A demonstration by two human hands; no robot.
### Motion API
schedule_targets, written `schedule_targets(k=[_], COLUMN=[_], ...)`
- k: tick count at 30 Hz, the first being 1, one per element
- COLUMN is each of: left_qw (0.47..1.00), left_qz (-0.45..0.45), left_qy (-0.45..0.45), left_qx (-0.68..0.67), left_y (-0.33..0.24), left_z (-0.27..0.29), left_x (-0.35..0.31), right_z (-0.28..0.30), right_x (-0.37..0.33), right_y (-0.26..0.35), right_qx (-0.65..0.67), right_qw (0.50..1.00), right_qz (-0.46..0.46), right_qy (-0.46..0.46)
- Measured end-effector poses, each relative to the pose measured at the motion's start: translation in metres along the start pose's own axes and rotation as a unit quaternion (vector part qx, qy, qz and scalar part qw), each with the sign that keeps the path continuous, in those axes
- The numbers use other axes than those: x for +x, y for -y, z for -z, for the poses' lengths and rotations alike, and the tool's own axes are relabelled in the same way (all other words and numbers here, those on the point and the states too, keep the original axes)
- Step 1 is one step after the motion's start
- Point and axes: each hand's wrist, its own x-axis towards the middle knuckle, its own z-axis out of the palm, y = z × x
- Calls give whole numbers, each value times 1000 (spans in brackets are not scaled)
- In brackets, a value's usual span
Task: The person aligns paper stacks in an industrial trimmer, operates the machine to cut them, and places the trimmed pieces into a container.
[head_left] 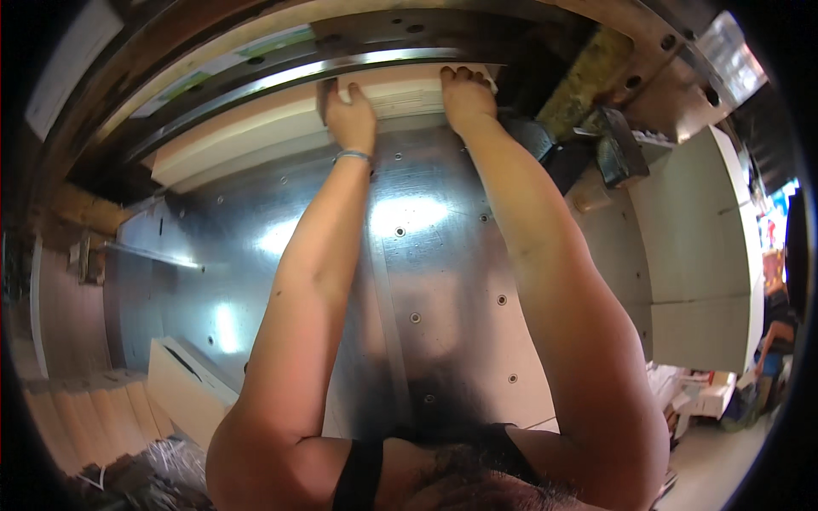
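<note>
A long stack of white paper (247, 139) lies across the far side of the metal table, partly under a dark machine bar. My left hand (348, 119) is against the stack's near side, thumb and fingers apart; some fingertips are in shadow. Farther right, my right hand (468, 98) has its fingers bent over the stack near its right end, gripping it there. Both arms reach straight forward over the table, and a thin band circles my left wrist.
The shiny metal table (409, 264) is dotted with small round holes. A dark machine beam (366, 38) spans the far side. A black block (620, 146) stands at the right, beside a pale side table (699, 255). Several stacked pale blocks (94, 417) sit at lower left.
</note>
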Motion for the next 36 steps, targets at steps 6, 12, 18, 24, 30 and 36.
schedule_targets(k=[6, 12, 18, 24, 30, 36], left_qw=[998, 998, 996, 988, 962, 944], left_qz=[38, 59, 20, 69, 99, 114], left_qy=[0, 18, 23, 54, 160, 243], left_qx=[-41, -35, -86, -127, -195, -192], left_y=[28, 0, -4, -2, -59, -38], left_z=[11, 4, 0, 17, 61, 177], left_x=[7, 9, 3, 1, -67, -28], right_z=[73, 143, 115, 107, 108, 125], right_x=[-83, -230, -254, -246, -253, -246], right_y=[50, 10, 4, 2, -16, 28], right_qx=[452, 554, 594, 616, 569, 620], right_qw=[886, 810, 742, 726, 769, 772], right_qz=[-106, -135, -276, -269, -210, -112], right_qy=[-7, -135, -144, -145, -202, -79])
